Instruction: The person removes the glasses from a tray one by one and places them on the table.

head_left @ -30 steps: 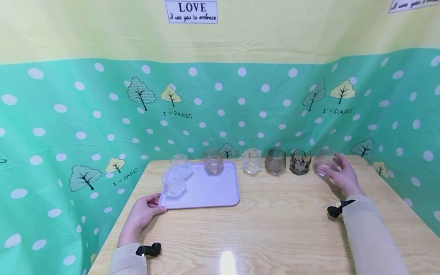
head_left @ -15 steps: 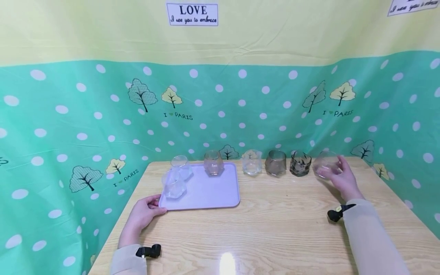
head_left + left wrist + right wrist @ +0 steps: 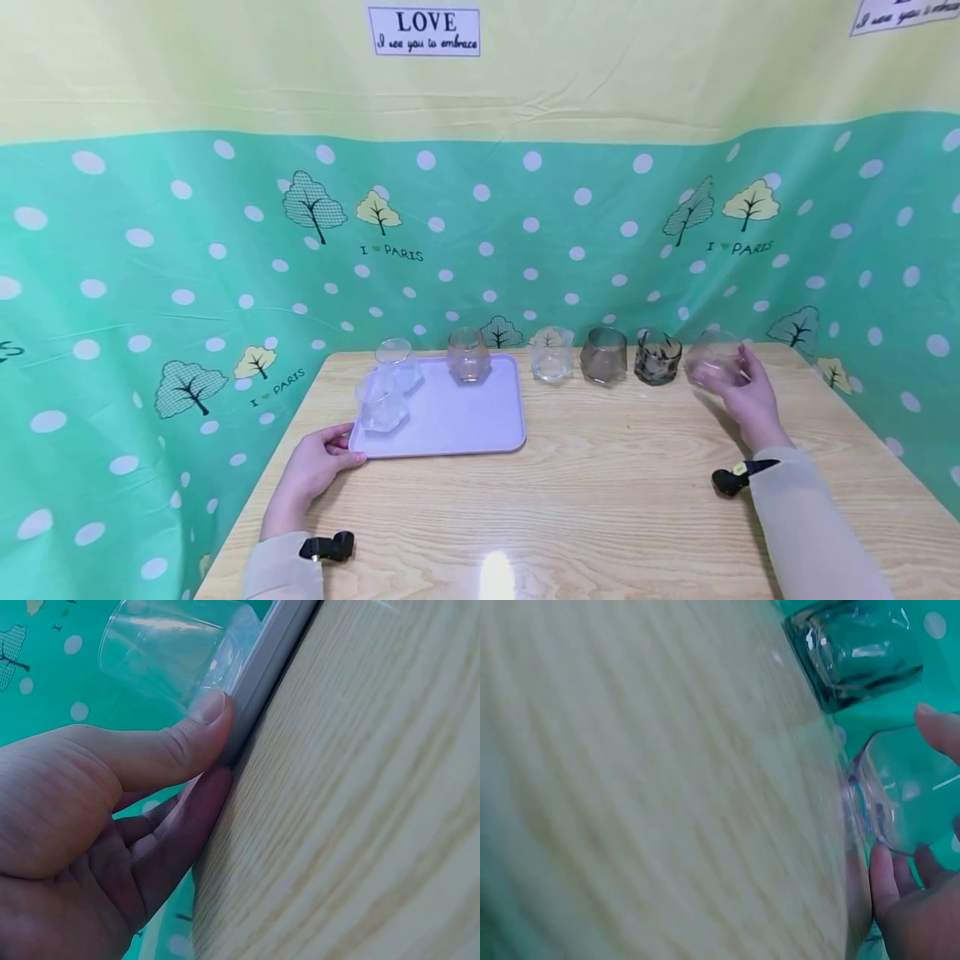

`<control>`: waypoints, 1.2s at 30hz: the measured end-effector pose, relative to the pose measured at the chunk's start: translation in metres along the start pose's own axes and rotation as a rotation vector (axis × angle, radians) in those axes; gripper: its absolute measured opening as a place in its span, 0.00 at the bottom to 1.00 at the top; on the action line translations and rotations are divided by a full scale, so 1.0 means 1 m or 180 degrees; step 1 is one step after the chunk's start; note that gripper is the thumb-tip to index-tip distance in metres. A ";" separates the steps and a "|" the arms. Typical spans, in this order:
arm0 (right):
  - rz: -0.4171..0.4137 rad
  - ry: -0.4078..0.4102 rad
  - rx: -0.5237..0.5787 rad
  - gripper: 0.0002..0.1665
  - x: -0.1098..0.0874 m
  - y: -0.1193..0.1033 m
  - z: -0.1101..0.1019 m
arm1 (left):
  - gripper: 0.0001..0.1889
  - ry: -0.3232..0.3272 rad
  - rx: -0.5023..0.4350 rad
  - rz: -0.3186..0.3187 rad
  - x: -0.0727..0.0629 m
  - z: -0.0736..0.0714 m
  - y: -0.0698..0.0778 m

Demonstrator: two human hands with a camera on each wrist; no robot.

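At the near left corner of the lilac tray, my left hand pinches the rim, its thumb on the edge and fingers below. Two clear glasses stand on that tray's left side, and an amber-tinted glass is at its back. Far right, my right hand holds a pale pinkish glass standing on the table. In the right wrist view, thumb and fingers lie on opposite sides of this glass; part of the hand is cut off by the frame.
Between the tray and the right hand stand a clear glass, a smoky brown glass and a dark patterned glass in a row. They stand near the back edge of the wooden table, before a green dotted curtain.
My right hand has shifted slightly about the pinkish glass, its thumb now lower and less plain in front of it. The left hand and the tray stay put; the head view drifts a little.
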State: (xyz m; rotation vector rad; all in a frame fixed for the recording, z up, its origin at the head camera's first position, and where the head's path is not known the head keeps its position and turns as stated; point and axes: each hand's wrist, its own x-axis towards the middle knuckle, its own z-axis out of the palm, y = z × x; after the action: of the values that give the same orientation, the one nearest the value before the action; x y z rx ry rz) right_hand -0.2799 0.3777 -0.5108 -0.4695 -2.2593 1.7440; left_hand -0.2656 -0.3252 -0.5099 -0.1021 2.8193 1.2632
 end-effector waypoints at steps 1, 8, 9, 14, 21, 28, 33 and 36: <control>0.0000 0.0028 0.0040 0.67 -0.001 0.000 0.001 | 0.37 -0.0002 0.0001 0.0018 0.000 0.000 0.000; 0.0098 0.0373 0.0401 0.63 -0.004 -0.006 0.005 | 0.37 0.0005 0.0007 0.0025 0.002 0.001 0.000; 0.0126 0.0440 0.0450 0.62 -0.005 -0.008 0.006 | 0.37 0.0004 0.0007 0.0031 0.002 0.001 0.000; 0.0209 0.0817 0.0840 0.58 -0.010 -0.016 0.013 | 0.37 0.0001 0.0018 0.0031 0.001 0.001 -0.001; 0.0114 0.1268 0.1422 0.48 -0.024 -0.029 0.028 | 0.38 -0.0011 0.0022 0.0019 0.003 0.000 -0.002; -0.0047 0.1371 0.1725 0.43 -0.037 -0.039 0.047 | 0.38 -0.0024 0.0024 -0.0009 0.003 0.000 -0.001; -0.0124 0.1328 0.1787 0.38 -0.048 -0.039 0.063 | 0.38 -0.0027 0.0018 0.0000 0.001 0.000 0.000; -0.0209 0.1311 0.1859 0.34 -0.054 -0.039 0.074 | 0.37 -0.0020 0.0016 -0.0005 0.000 0.000 0.000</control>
State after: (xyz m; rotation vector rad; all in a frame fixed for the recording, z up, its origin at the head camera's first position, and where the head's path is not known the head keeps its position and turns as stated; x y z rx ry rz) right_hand -0.2627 0.2813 -0.4917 -0.5500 -1.3935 1.9417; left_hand -0.2660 -0.3255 -0.5099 -0.0998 2.8165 1.2538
